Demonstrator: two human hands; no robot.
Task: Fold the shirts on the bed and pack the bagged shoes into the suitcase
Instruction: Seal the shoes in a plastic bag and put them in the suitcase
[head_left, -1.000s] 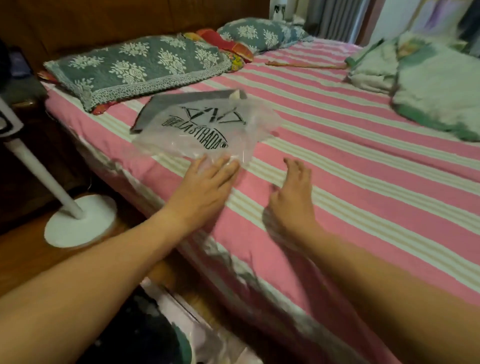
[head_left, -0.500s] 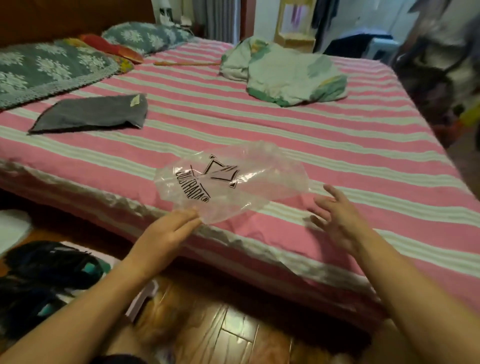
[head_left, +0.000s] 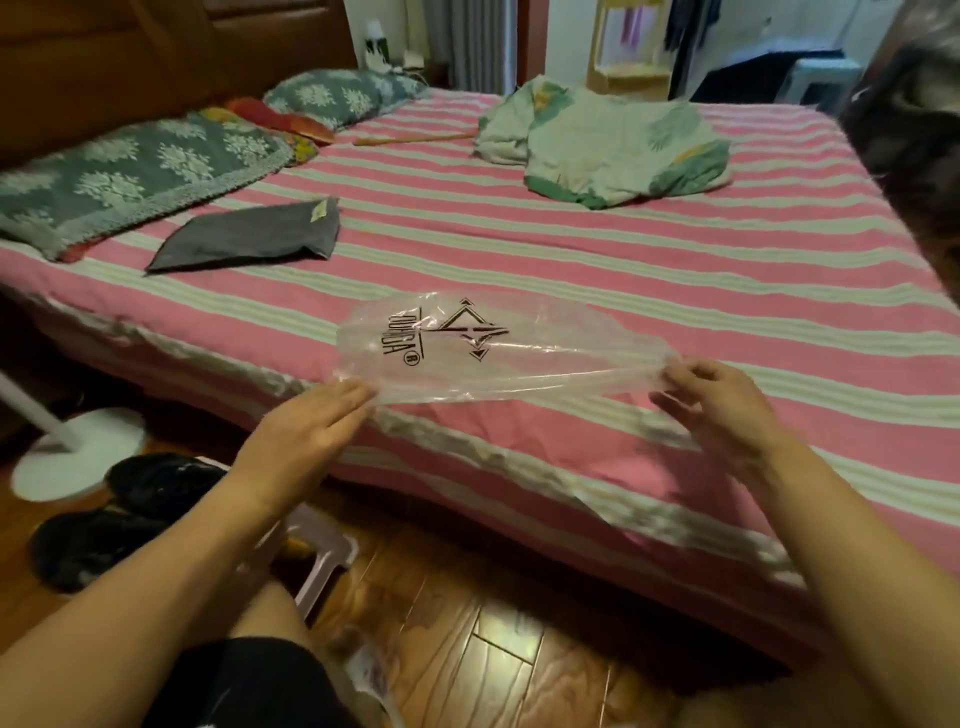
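A clear plastic bag (head_left: 519, 353) with black printing is stretched flat above the front edge of the pink striped bed (head_left: 675, 291). My left hand (head_left: 306, 436) holds its left end between thumb and straight fingers. My right hand (head_left: 722, 400) pinches its right end with curled fingers. A folded dark grey shirt (head_left: 249, 236) lies on the bed near the pillows. Two dark shoes (head_left: 119, 514) sit on the floor at the lower left. No suitcase is visible.
A crumpled pale green cloth (head_left: 613, 140) lies at the bed's far side. Patterned pillows (head_left: 130, 176) line the headboard. A white fan base (head_left: 78, 452) stands on the wooden floor at left, and a pink plastic stool (head_left: 322, 556) sits by my knee.
The bag has left the bed near the grey shirt and now hangs toward the front edge. My right hand, free before, has taken hold of its right end, stretching it.
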